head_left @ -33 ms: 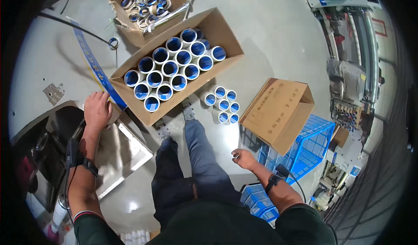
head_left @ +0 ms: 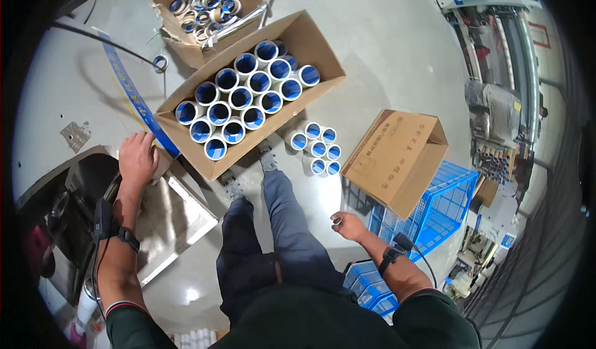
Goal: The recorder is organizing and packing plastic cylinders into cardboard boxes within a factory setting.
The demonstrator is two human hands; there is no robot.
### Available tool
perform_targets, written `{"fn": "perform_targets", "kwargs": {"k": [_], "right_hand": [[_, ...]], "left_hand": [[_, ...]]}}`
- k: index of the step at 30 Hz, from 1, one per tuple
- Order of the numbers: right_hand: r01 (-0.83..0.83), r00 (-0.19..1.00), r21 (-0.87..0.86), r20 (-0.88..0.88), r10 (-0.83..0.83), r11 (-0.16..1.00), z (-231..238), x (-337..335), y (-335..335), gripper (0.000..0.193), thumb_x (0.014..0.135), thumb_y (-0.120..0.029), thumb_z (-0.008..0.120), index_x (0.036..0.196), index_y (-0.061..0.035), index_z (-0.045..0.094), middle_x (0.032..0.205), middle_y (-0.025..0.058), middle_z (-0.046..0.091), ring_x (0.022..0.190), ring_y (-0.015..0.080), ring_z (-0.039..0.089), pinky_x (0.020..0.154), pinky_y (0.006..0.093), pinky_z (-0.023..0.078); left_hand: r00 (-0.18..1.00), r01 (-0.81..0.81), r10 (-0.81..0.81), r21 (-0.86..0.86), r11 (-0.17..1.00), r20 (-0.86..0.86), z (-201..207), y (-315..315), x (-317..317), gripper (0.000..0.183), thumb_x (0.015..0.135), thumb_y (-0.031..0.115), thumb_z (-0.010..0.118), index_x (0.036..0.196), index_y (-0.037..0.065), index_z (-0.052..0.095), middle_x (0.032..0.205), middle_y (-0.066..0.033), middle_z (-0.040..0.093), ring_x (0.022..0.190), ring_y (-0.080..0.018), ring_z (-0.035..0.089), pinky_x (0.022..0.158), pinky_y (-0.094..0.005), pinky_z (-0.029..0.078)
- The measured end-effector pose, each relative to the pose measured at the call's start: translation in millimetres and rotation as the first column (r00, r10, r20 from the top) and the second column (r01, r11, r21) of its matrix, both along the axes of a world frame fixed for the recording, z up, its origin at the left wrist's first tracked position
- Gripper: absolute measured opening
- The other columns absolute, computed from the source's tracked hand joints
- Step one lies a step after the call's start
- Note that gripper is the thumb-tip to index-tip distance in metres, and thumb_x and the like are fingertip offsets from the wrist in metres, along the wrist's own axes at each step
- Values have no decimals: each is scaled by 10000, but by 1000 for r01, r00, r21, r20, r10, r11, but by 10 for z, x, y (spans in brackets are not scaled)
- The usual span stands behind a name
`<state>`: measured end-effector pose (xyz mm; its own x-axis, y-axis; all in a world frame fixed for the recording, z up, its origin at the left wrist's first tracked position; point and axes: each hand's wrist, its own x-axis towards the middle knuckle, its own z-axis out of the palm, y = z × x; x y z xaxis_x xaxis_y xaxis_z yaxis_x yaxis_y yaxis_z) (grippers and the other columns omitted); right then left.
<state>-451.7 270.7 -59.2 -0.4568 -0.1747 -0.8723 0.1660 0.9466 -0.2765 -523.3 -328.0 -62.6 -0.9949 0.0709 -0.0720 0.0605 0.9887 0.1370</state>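
My left hand (head_left: 138, 158) rests on the edge of the grey machine (head_left: 74, 110), fingers laid over it and nothing seen in them. Close by its fingertips runs a blue printed strip (head_left: 133, 91). My right hand (head_left: 349, 226) hangs above the floor with its fingers curled together; whether something small is in them I cannot make out. In front of my feet, an open cardboard box (head_left: 326, 63) holds several white rolls (head_left: 240, 98) with blue insides, standing on end. More of these white rolls (head_left: 318, 149) stand in a cluster on the floor.
Behind the box, another carton (head_left: 174, 45) contains loose rings. At the right, a cardboard box (head_left: 391, 156) lies tilted on a blue plastic crate (head_left: 450, 209), with a second blue crate (head_left: 369, 287) near my right forearm. A metal tray (head_left: 177, 225) juts out below my left hand.
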Motion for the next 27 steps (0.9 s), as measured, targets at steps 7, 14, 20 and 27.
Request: {"fn": "perform_targets", "kwargs": {"k": [7,14,20,27], "right_hand": [[248,965,-36,102,-244,968,-166,142,-99,365,758,-184,657,1075,-5,623,967,166,678,894,285,655,811,349,505],[262,962,-107,109,-251,959,-277,295,-222,336,793,-149,669,1095,-11,616,925,110,663,858,210,636,796,310,495],[282,953,-82,135,-270,956,-253,230,-301,349,784,-150,663,1096,1,616,959,133,670,892,232,643,819,325,497],[321,944,-103,119,-309,941,-176,190,-360,359,767,-164,662,1082,3,619,968,150,671,908,261,646,828,344,497]], "left_hand": [[999,-26,27,-44,999,33,32,70,-40,218,704,112,639,914,65,602,853,-92,557,826,-276,545,728,-398,429],[998,-23,25,-48,999,60,49,74,-42,206,713,118,628,911,65,608,851,-91,559,817,-282,545,718,-404,424],[998,-22,24,-47,999,52,49,45,-24,187,716,113,617,898,71,604,835,-97,552,809,-286,544,718,-406,423],[1000,-11,11,-22,1000,21,7,47,-44,193,706,114,622,893,70,603,821,-102,550,807,-290,542,723,-405,425]]}}
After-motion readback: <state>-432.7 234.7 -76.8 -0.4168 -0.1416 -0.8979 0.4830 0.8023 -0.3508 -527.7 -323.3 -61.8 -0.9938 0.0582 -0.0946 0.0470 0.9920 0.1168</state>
